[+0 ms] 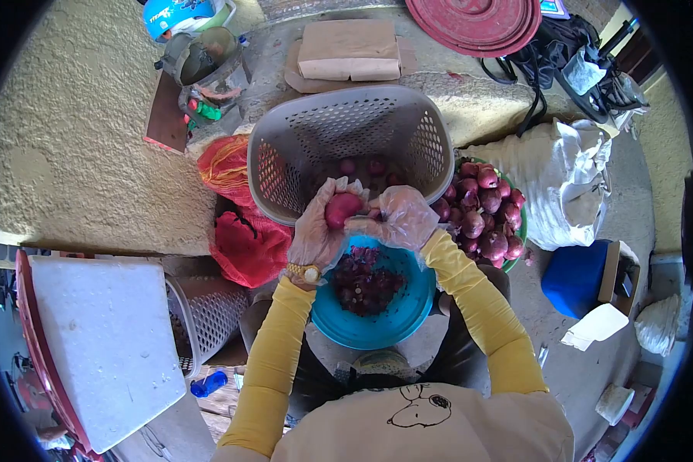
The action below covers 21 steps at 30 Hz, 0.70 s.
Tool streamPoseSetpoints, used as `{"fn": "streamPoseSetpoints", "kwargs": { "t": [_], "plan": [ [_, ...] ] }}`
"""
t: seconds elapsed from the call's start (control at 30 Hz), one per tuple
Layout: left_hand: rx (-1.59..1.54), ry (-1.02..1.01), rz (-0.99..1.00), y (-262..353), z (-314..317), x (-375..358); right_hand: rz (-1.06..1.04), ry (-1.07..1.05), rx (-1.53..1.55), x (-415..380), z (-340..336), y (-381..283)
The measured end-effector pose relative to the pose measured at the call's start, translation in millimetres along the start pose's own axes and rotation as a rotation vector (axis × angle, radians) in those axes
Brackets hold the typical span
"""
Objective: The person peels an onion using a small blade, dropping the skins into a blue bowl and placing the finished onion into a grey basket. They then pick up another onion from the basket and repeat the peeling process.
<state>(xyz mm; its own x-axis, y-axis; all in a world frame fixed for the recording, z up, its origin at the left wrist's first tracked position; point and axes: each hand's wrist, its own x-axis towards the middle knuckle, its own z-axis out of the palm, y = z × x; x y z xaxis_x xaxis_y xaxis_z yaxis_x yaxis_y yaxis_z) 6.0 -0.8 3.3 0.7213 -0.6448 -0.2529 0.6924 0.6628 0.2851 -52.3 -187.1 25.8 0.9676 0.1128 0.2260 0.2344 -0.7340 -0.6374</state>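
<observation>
Above the blue bowl (408,312) of dark peelings, the left hand (316,231), gloved in clear plastic, has its grip closed around a red onion (342,208), which sits in the curl of the fingers with its upper side showing. The right hand (396,219), also gloved, is closed against the onion's right side, touching it; what it pinches cannot be told. Just beyond stands a grey basket (285,154), with a green bowl (522,231) of unpeeled onions to the right.
</observation>
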Motion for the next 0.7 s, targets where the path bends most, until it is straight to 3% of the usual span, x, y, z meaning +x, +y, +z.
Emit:
{"fn": "streamPoseSetpoints", "kwargs": {
  "t": [0.1,0.2,0.3,0.7],
  "plan": [
    [0.039,0.063,0.03,3.3,-2.4,-0.2,-0.102,0.044,-0.066,-1.5,8.7,4.0],
    [0.013,0.093,0.046,3.7,2.2,-1.4,-0.089,-0.046,-0.202,1.8,4.4,-2.3],
    [-0.143,0.036,0.008,2.9,-0.4,1.3,-0.047,0.064,-0.126,4.8,-3.1,-7.7],
    [-0.076,0.026,0.015,1.5,1.6,1.1,0.011,-0.054,-0.297,6.2,-9.3,-14.8]
  ]
}}
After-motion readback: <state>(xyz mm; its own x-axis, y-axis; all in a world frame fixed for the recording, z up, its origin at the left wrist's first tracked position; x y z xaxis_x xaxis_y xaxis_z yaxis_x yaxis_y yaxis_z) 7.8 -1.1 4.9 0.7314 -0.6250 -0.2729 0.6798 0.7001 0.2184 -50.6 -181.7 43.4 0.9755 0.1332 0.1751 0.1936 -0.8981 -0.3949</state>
